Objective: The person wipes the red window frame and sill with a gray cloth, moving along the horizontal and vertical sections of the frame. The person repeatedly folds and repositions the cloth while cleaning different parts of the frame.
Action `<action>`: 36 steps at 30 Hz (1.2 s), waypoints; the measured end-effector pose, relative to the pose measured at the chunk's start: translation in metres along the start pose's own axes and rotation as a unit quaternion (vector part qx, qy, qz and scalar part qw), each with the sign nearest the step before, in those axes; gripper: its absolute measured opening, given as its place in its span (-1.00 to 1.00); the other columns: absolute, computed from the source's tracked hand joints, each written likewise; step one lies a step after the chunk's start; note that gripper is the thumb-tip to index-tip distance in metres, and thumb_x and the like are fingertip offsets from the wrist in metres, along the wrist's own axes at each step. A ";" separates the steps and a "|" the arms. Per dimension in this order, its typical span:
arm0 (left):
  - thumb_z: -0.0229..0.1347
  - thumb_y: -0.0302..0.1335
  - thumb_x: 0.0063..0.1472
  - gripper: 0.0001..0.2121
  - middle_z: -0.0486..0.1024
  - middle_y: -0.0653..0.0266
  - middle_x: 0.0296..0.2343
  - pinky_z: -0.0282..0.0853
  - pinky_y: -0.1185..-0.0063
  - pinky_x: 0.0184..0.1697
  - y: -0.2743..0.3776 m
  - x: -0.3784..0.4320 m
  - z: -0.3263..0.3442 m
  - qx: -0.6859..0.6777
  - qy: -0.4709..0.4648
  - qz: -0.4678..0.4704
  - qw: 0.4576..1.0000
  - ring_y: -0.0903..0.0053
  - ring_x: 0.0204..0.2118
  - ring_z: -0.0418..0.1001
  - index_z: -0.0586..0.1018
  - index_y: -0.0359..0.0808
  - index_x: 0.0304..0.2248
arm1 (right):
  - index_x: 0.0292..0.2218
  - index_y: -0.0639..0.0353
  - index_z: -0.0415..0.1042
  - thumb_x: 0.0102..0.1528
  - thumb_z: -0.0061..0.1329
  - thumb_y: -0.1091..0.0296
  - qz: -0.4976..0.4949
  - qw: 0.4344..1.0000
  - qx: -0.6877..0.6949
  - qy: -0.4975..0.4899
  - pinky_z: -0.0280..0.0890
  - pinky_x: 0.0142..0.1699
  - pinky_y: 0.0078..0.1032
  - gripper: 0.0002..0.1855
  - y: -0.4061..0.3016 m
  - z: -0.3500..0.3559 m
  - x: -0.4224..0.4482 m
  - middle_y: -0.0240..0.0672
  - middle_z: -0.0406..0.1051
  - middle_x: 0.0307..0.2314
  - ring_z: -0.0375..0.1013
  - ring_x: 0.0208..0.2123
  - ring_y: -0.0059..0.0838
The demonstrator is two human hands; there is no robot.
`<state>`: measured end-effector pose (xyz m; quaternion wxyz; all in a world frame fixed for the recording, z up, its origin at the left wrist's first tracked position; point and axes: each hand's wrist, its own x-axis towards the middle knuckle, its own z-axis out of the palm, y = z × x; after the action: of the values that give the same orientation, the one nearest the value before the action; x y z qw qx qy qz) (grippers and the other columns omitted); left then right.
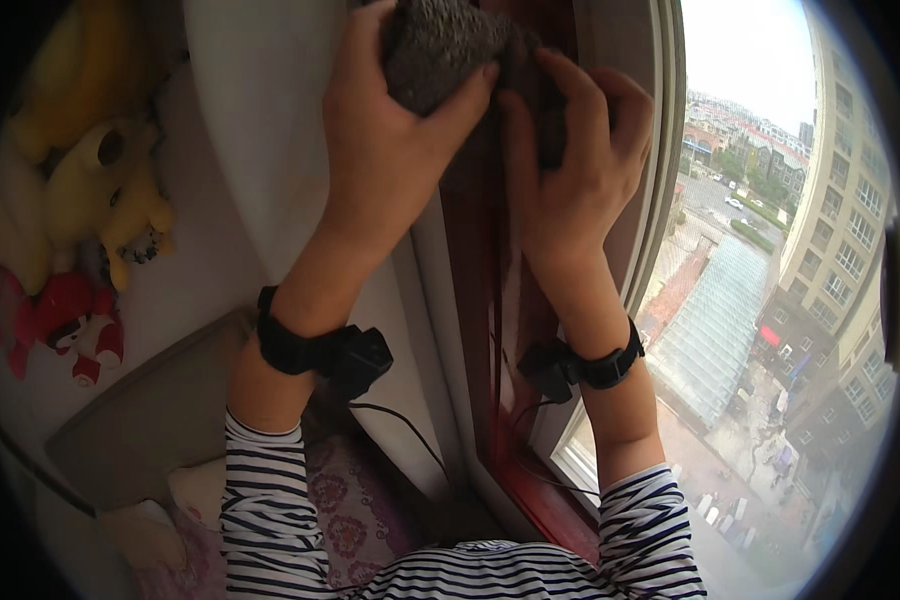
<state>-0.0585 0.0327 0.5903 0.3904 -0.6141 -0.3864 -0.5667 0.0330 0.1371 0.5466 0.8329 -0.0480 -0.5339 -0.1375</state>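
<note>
At the top of the view my left hand (386, 127) grips a dark grey, rough-textured bundle (442, 56), probably cloth, between thumb and fingers. The bundle's upper part runs out of the picture. Just to its right is my right hand (581, 142), with bent, spread fingers. Its fingertips reach the bundle's dark right edge, where deep shadow hides whether they pinch it. Both hands are raised before a dark red window frame (487, 315). Each wrist wears a black strap with a small black box; the left strap (292, 345) and the right strap (607, 367) have thin cables.
On the right, a window pane (727, 300) looks down from high up onto a street and buildings. Yellow plush toys (82, 172) and a red plush toy (75, 315) lie at left. A grey-brown padded board (150, 405) and patterned pink fabric (352, 510) are below.
</note>
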 end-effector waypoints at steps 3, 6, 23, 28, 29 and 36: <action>0.29 -0.51 -0.05 -0.54 0.40 0.12 -0.29 0.43 0.44 -0.20 0.011 -0.063 -0.008 0.029 -0.087 0.031 0.995 0.26 -0.23 0.47 0.39 -0.32 -0.14 | -0.09 0.10 0.48 -0.06 0.17 0.30 0.035 0.998 0.039 -0.043 0.27 -0.10 -0.33 -0.55 -0.017 -0.047 -0.059 -0.14 0.30 -0.20 0.31 -0.18 -0.17; 0.28 -0.52 -0.06 -0.56 0.41 0.12 -0.30 0.43 0.38 -0.21 0.014 -0.064 -0.008 0.027 -0.109 0.020 0.993 0.22 -0.22 0.46 0.41 -0.31 -0.16 | -0.10 0.09 0.50 -0.02 0.13 0.26 0.073 0.996 -0.014 -0.058 0.21 -0.01 -0.30 -0.59 -0.021 -0.054 -0.075 -0.13 0.32 -0.12 0.32 -0.13 -0.16; 0.18 -0.45 0.06 -0.66 0.46 0.15 -0.13 0.17 0.32 0.12 0.021 0.205 0.023 0.342 0.139 0.396 0.841 0.18 0.00 0.34 0.47 -0.32 -0.15 | 0.13 0.44 0.14 0.10 -0.11 0.25 -0.042 0.998 0.016 0.041 -0.01 0.27 -0.15 -0.36 0.011 0.089 0.133 0.14 0.17 0.10 0.12 0.17 0.07; -0.01 -0.32 0.19 -0.67 0.49 -0.01 -0.15 0.18 0.28 0.13 0.002 0.175 0.035 0.403 0.086 0.440 0.798 0.15 0.00 0.37 0.53 -0.41 -0.17 | 0.10 0.39 0.19 0.10 -0.08 0.22 -0.046 0.996 -0.035 0.072 0.12 0.19 -0.15 -0.39 0.016 0.092 0.108 0.13 0.24 0.04 0.21 0.13 0.03; 0.02 -0.30 0.16 -0.65 0.48 -0.01 -0.13 0.20 0.28 0.12 -0.005 0.150 0.035 0.389 0.059 0.443 0.806 0.16 0.00 0.37 0.53 -0.40 -0.18 | 0.16 0.39 0.09 0.08 -0.04 0.16 -0.018 0.999 -0.012 0.028 0.04 0.22 -0.10 -0.28 0.015 0.081 0.080 0.12 0.15 0.10 0.12 0.18 0.07; 0.01 -0.24 0.14 -0.59 0.27 0.07 0.12 0.04 0.23 0.23 0.000 0.016 0.028 0.236 -0.227 0.318 0.889 0.18 0.21 0.14 0.48 -0.34 -0.10 | 0.17 0.55 0.01 0.08 0.03 0.17 0.078 0.994 0.034 -0.062 -0.04 0.23 0.02 -0.18 -0.026 -0.003 -0.057 0.27 0.04 0.13 0.03 0.21 0.21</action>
<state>-0.0468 0.0589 0.6045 0.5852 -0.7056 -0.3707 -0.1489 0.0059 0.1214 0.4925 0.8076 -0.0695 -0.5835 -0.0501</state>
